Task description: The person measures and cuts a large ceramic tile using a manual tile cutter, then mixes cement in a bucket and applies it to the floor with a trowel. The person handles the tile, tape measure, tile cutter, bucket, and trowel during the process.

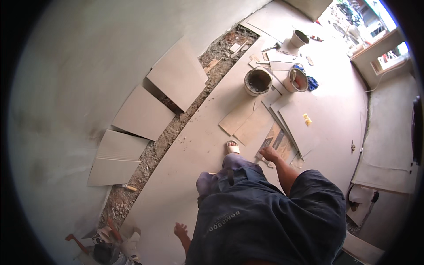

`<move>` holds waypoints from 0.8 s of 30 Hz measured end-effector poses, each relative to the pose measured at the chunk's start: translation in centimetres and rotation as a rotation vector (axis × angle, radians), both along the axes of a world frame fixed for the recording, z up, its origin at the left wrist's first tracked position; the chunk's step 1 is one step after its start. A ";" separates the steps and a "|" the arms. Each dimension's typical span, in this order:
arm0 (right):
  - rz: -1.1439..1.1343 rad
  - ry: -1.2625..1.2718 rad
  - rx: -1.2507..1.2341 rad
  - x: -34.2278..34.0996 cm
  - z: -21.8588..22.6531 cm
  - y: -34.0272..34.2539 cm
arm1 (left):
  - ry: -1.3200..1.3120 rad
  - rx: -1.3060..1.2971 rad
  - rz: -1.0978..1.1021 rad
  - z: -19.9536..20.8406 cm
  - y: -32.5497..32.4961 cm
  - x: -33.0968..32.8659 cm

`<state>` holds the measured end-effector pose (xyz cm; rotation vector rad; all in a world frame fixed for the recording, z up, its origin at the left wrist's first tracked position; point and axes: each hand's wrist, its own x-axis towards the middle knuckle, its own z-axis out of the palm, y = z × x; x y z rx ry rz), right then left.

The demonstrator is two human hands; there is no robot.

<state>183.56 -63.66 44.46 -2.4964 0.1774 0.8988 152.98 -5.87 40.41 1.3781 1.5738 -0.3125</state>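
Note:
My left hand (180, 230) hangs low by my side above the floor, fingers apart and holding nothing. In front of me on the right, my right hand (269, 154) hovers over a torn brown cardboard piece (282, 143), its fingers loosely bent with nothing visible in them. Just beyond it, tan boards or tiles (249, 121) lie flat beside large pale tiles (304, 119). My sandaled foot (232, 147) rests on the pale tiled floor (194, 145).
Large tiles (179, 75) lean against the left wall above a strip of rubble (165, 132). A wooden-handled tool (128, 187) lies there. Buckets (258, 81) stand ahead, near a blue cloth or bag (312, 83). Another person (112, 247) is low at the lower left.

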 end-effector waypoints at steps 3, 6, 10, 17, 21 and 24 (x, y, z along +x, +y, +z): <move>-0.208 0.085 -0.069 3.8 0.2 -3.5 | -0.064 0.145 -0.134 2.8 -1.8 7.8; -0.344 0.076 -0.057 5.6 -0.4 -8.0 | -0.121 0.183 -0.192 4.1 -6.0 13.0; -0.466 0.072 -0.038 6.7 -0.2 -13.0 | -0.165 0.028 -0.213 1.8 -12.5 16.1; -0.642 0.019 -0.071 5.7 0.5 -15.5 | 0.018 -0.170 -0.432 -2.1 -15.3 13.9; -0.701 0.099 -0.067 4.6 -0.8 -13.6 | 0.065 -0.174 -0.409 -3.3 -9.1 15.4; -0.772 0.123 -0.046 4.4 -1.3 -10.9 | 0.011 -0.139 -0.352 -3.1 -3.7 20.1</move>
